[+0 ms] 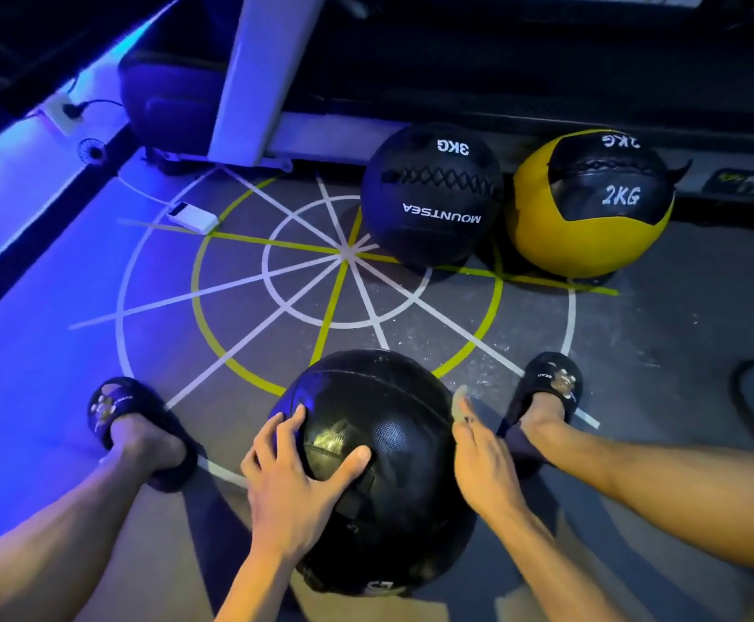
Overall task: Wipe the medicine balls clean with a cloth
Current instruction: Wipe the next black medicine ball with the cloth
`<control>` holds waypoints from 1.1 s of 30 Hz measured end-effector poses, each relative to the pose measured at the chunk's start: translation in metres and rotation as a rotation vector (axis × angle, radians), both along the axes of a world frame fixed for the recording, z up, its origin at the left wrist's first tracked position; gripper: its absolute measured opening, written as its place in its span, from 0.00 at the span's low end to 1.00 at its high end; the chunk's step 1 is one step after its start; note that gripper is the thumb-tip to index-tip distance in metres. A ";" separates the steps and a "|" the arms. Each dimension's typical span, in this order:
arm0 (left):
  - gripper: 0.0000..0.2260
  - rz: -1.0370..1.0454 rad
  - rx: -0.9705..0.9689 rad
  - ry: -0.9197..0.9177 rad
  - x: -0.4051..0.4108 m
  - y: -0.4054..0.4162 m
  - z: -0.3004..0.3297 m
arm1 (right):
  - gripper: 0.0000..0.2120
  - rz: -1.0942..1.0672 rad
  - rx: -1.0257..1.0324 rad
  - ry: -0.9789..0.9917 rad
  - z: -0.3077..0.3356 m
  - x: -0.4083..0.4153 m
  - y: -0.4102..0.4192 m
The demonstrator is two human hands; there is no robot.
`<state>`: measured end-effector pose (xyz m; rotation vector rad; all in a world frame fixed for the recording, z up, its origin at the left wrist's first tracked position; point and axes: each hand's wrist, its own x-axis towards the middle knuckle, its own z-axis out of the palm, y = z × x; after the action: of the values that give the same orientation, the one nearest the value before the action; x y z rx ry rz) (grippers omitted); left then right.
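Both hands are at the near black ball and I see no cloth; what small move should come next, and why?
Probably fetch a cloth. The left hand rests spread on the near black ball and the right hand lies flat against its side, both bare; no cloth shows in view, so wiping cannot start.

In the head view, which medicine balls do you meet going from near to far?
Black ball under the hands → black 3KG ball and, level with it, yellow 2KG ball to its right.
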<state>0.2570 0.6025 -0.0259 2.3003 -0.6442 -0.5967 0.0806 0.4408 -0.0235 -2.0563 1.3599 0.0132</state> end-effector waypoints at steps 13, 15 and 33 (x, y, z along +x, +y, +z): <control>0.47 -0.085 0.065 -0.086 -0.012 -0.005 0.012 | 0.24 0.080 -0.106 -0.242 0.002 0.007 0.001; 0.47 -0.107 0.071 -0.094 -0.019 -0.005 0.012 | 0.25 0.016 -0.102 -0.168 0.010 0.017 0.004; 0.49 -0.086 0.010 -0.082 -0.026 0.003 0.008 | 0.20 0.160 -0.142 -0.038 0.038 0.088 -0.004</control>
<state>0.2315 0.6058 -0.0175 2.3251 -0.7846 -0.5489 0.1690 0.4372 0.0150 -2.2680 1.1999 -0.0545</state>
